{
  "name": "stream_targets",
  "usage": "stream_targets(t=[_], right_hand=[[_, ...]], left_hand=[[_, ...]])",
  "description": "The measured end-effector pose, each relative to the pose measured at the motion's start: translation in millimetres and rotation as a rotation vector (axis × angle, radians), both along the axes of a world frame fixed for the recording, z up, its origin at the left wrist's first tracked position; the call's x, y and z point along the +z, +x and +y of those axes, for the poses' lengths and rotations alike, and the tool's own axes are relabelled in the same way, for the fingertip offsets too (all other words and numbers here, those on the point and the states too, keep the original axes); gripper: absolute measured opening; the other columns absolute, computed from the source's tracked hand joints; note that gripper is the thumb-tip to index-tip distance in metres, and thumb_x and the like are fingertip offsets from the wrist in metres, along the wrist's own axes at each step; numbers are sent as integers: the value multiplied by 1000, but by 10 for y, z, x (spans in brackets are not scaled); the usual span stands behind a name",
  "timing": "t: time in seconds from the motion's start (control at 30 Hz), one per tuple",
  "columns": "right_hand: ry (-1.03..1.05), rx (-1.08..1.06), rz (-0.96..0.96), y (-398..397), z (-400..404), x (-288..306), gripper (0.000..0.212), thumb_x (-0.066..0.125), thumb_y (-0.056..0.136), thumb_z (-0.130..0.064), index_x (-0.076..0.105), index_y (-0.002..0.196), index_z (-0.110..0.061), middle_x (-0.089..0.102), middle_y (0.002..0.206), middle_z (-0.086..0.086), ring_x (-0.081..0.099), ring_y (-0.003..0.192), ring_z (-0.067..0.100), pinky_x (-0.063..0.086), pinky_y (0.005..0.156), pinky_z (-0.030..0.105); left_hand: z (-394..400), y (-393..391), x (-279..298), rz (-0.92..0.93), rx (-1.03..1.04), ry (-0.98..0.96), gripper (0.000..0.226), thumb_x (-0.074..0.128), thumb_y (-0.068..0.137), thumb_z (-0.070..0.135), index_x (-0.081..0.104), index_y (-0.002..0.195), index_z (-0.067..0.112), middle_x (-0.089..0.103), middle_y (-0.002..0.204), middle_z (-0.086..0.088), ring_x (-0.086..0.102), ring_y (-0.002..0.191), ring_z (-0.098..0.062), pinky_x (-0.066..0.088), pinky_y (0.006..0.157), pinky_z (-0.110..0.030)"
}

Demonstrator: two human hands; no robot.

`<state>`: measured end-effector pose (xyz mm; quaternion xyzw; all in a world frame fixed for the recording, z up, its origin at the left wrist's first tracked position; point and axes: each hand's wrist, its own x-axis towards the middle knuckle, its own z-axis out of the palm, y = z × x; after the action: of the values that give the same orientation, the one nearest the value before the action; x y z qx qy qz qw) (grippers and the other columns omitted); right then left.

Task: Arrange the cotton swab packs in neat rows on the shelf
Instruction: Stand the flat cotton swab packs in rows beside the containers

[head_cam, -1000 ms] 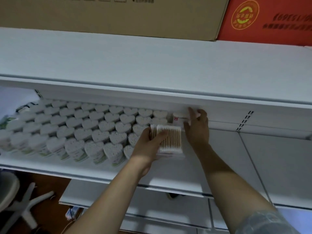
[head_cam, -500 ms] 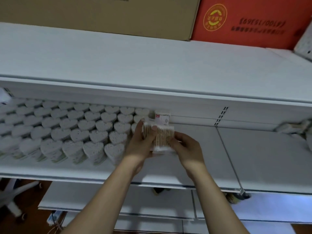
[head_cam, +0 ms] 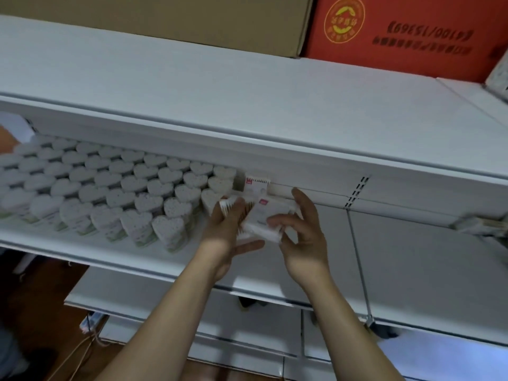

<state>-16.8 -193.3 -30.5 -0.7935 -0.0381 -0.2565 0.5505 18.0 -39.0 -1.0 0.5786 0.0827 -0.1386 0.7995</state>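
Note:
Several heart-shaped cotton swab packs (head_cam: 143,200) stand in neat rows on the left of the white shelf (head_cam: 412,257). One rectangular swab pack (head_cam: 257,184) with a red logo stands at the back, right of the hearts. My left hand (head_cam: 229,226) holds a small stack of rectangular packs (head_cam: 242,215) with wooden sticks showing. My right hand (head_cam: 302,232) pinches a white rectangular pack (head_cam: 270,215) with a red logo, tilted, just right of that stack and above the shelf.
The upper shelf (head_cam: 220,86) overhangs the row, carrying a brown carton (head_cam: 192,20) and a red carton (head_cam: 398,34). A few loose packs (head_cam: 483,225) lie at the far right. A lower shelf (head_cam: 247,320) and the floor lie below.
My right hand came back from the pack at the rear and took one pack off the stack, turning it label side up. The view shifted right.

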Motion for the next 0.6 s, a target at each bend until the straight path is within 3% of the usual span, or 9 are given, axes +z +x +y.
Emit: stream_targets(t=[0.1, 0.17, 0.27, 0.37, 0.43, 0.5, 0.6], right_hand=[[131, 91, 21, -61, 7, -70, 55, 62, 81, 17, 78, 85, -36, 49, 145, 8, 51, 132, 10, 46, 103, 23], [263, 97, 71, -115, 30, -3, 43, 57, 83, 4, 79, 87, -33, 57, 140, 7, 57, 126, 11, 48, 100, 24], [508, 28, 266, -103, 68, 143, 28, 63, 88, -12, 70, 112, -24, 68, 120, -3, 69, 102, 9, 57, 83, 27], [401, 5, 408, -12, 170, 221, 25, 69, 92, -13, 62, 115, -22, 70, 107, 6, 73, 83, 17, 62, 72, 38], [409, -44, 406, 62, 247, 233, 21, 69, 91, -9, 66, 107, -21, 74, 95, 7, 73, 80, 24, 62, 70, 42], [419, -153, 353, 183, 220, 186, 22, 68, 90, -8, 68, 105, -24, 75, 90, -1, 72, 78, 19, 61, 69, 38], [219, -325, 287, 458, 83, 34, 26, 66, 91, -15, 67, 113, -30, 74, 99, -6, 69, 81, 8, 56, 75, 22]], left_hand=[[1, -10, -26, -63, -46, 2, 35, 68, 95, 18, 56, 127, 14, 74, 114, -12, 74, 98, -30, 62, 73, -48], [35, 15, -37, -93, -61, 26, 40, 70, 91, 7, 54, 128, 10, 72, 114, -15, 73, 99, -32, 61, 73, -50], [107, 88, -31, -139, -52, 46, 46, 73, 87, 2, 52, 128, 9, 73, 110, -14, 74, 97, -31, 61, 67, -44], [183, 149, -14, -187, -6, 65, 46, 74, 87, 4, 54, 128, 11, 75, 108, -10, 75, 93, -25, 61, 64, -41], [245, 172, -17, -178, 32, 54, 32, 70, 93, 13, 59, 119, 27, 74, 106, -5, 75, 87, -19, 61, 61, -38], [336, 189, 28, -143, 77, 29, 33, 60, 100, 20, 53, 125, 41, 69, 112, 0, 72, 88, -18, 61, 58, -36], [512, 270, 43, -102, 109, 50, 54, 53, 104, 25, 32, 151, 39, 56, 129, -5, 67, 94, -21, 58, 51, -34]])
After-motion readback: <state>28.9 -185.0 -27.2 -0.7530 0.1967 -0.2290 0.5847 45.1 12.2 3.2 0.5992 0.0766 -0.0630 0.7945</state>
